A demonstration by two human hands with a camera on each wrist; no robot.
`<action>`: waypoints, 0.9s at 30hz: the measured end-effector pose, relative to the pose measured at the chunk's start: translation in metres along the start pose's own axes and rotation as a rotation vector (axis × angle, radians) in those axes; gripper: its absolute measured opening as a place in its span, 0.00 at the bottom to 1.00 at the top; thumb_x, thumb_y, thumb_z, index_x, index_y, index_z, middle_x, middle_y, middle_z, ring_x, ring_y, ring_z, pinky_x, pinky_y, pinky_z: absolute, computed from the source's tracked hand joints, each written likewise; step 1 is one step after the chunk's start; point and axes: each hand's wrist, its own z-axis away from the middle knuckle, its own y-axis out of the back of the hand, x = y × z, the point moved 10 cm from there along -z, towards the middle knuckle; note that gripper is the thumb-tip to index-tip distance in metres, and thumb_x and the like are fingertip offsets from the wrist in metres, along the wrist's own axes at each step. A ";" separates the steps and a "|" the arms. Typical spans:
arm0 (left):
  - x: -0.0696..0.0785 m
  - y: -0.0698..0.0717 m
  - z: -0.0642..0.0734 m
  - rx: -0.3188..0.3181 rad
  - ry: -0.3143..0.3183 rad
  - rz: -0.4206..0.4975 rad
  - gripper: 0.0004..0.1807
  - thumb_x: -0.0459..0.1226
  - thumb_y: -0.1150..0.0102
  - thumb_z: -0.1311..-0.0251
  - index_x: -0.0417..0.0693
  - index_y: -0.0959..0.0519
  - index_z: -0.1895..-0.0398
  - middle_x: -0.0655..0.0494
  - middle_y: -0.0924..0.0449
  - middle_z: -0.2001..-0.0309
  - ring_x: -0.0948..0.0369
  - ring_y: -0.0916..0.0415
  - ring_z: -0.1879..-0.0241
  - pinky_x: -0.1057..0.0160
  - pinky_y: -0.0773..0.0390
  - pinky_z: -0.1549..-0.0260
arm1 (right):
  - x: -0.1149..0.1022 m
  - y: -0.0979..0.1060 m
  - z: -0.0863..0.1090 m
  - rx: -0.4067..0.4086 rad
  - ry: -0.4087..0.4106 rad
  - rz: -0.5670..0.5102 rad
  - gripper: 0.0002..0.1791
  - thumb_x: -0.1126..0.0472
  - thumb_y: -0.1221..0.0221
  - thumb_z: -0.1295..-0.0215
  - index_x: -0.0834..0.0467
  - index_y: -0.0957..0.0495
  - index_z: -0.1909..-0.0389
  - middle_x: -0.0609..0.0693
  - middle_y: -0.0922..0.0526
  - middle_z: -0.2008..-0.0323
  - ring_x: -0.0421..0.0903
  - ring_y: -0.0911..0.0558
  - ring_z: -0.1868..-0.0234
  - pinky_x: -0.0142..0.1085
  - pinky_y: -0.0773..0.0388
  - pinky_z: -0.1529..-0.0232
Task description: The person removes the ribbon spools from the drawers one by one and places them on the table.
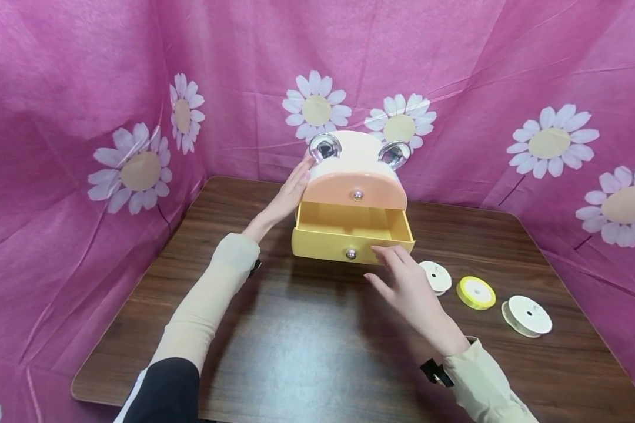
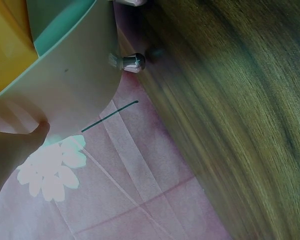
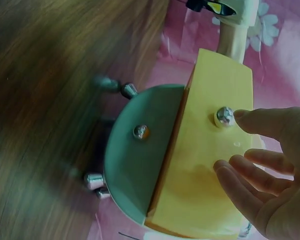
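Note:
A small drawer box [image 1: 356, 154] with a white top and two silvery round eyes stands at the back of the table. Its yellow drawer [image 1: 323, 248] is pulled out and bare inside; the peach drawer [image 1: 328, 189] above it is closed. A green half-round drawer [image 3: 135, 165] lies below the yellow one, closed. My left hand [image 1: 286, 197] rests with extended fingers against the box's left side. The right hand [image 1: 410, 288] is at the yellow drawer's front, fingers loosely bent and holding nothing. Its thumb is right by the silver knob [image 3: 224, 116].
To the right of the box stand a white ribbon spool [image 1: 437, 277], a yellow ribbon roll [image 1: 476, 292] and a larger white spool [image 1: 527, 316]. They lie on a dark wooden table [image 1: 275, 352]. A pink daisy-print cloth [image 1: 233, 70] hangs behind and at both sides.

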 end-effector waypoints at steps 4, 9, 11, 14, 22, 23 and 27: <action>-0.002 0.000 -0.001 -0.003 -0.003 -0.004 0.30 0.45 0.71 0.21 0.51 0.51 0.20 0.56 0.60 0.18 0.60 0.64 0.19 0.54 0.61 0.20 | -0.003 -0.007 -0.003 -0.011 0.004 -0.006 0.27 0.65 0.26 0.50 0.66 0.21 0.48 0.55 0.19 0.62 0.47 0.18 0.60 0.41 0.16 0.60; -0.003 -0.001 -0.001 -0.007 -0.005 0.000 0.29 0.45 0.72 0.21 0.51 0.52 0.20 0.56 0.61 0.18 0.60 0.64 0.19 0.53 0.61 0.20 | -0.006 -0.012 -0.007 -0.015 -0.005 -0.001 0.25 0.64 0.26 0.48 0.65 0.21 0.48 0.55 0.18 0.63 0.47 0.18 0.60 0.41 0.16 0.61; -0.002 -0.001 0.000 -0.006 -0.004 0.004 0.29 0.45 0.72 0.21 0.50 0.52 0.20 0.55 0.59 0.18 0.59 0.63 0.19 0.53 0.61 0.20 | -0.006 -0.014 -0.009 -0.014 -0.009 -0.002 0.25 0.64 0.27 0.48 0.64 0.21 0.49 0.55 0.18 0.63 0.47 0.18 0.61 0.41 0.16 0.61; -0.002 -0.001 -0.001 -0.005 -0.001 0.007 0.30 0.45 0.72 0.21 0.49 0.52 0.20 0.55 0.59 0.18 0.59 0.63 0.19 0.53 0.60 0.20 | -0.006 -0.018 -0.011 -0.016 -0.009 -0.006 0.24 0.64 0.27 0.47 0.63 0.21 0.49 0.54 0.18 0.62 0.47 0.17 0.61 0.41 0.16 0.60; -0.001 -0.001 -0.001 -0.003 0.007 0.006 0.30 0.45 0.71 0.21 0.48 0.52 0.20 0.54 0.58 0.19 0.59 0.63 0.19 0.54 0.60 0.20 | -0.008 -0.027 -0.015 -0.020 0.028 0.019 0.19 0.64 0.28 0.46 0.62 0.20 0.54 0.52 0.18 0.61 0.46 0.18 0.61 0.41 0.17 0.59; -0.001 -0.001 -0.001 -0.003 0.009 0.007 0.30 0.45 0.71 0.21 0.48 0.52 0.20 0.53 0.58 0.19 0.59 0.62 0.19 0.54 0.60 0.20 | -0.008 -0.028 -0.015 -0.021 0.030 0.024 0.18 0.64 0.28 0.45 0.61 0.19 0.54 0.51 0.18 0.61 0.46 0.18 0.61 0.41 0.17 0.59; -0.001 0.000 0.000 0.000 0.015 0.004 0.30 0.45 0.71 0.21 0.49 0.52 0.20 0.54 0.57 0.19 0.59 0.62 0.19 0.54 0.60 0.20 | -0.008 -0.031 -0.016 -0.017 0.034 0.049 0.15 0.64 0.29 0.44 0.59 0.19 0.56 0.49 0.18 0.61 0.44 0.18 0.62 0.40 0.17 0.60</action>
